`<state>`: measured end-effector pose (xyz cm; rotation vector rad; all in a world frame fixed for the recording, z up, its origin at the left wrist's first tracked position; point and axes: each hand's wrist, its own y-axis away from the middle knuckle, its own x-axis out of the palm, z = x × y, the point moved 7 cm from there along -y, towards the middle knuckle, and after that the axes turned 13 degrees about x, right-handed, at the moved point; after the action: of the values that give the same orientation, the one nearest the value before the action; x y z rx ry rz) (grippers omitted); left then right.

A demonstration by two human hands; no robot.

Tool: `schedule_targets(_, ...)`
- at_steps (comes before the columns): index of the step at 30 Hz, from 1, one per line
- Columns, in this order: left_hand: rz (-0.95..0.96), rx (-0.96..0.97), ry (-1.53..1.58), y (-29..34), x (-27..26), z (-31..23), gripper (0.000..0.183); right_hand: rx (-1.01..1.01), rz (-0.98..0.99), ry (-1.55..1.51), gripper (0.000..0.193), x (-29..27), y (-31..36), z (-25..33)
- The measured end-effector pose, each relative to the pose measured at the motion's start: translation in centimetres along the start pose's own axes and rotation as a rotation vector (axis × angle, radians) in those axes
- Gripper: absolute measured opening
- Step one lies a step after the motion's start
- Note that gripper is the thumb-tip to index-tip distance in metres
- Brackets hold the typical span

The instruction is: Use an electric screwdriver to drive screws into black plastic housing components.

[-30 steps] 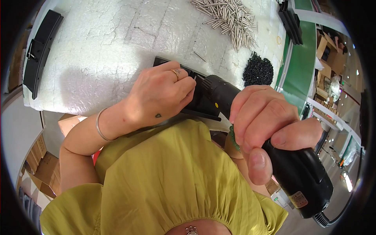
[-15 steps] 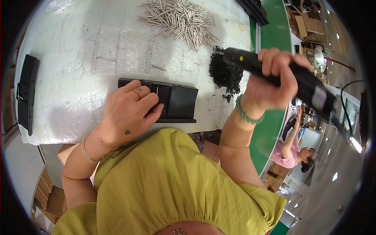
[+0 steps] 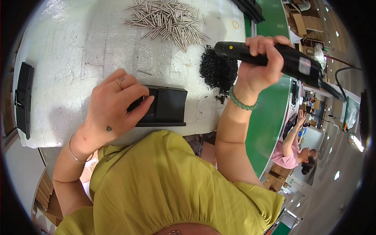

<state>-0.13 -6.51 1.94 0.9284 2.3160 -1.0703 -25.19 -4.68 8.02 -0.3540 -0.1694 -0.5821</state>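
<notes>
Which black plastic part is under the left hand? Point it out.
The flat black part near the table's front edge, pinned by the left hand. The other black part lies untouched at the table's far left edge.

A white foam-covered workbench (image 3: 70,58) carries everything. Near its front edge, in the middle, lies a black plastic part (image 3: 166,106). Far from the person, a loose heap of silver metal pins (image 3: 168,19) is spread out. To the right sits a pile of small black screws (image 3: 217,72). At the far left edge lies a long black plastic piece (image 3: 23,98).
</notes>
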Motion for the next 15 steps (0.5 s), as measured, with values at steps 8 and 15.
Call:
schedule_targets(8,-0.099,0.195,0.079,-8.0,4.2,2.4,0.018,-0.115,0.216,-0.16,0.031,0.2,2.0,4.3)
schedule_targets(15,-0.001,0.105,0.283,-9.0,5.7,1.7,0.021,-0.164,0.396,-0.256,0.038,0.5,4.7,7.4)
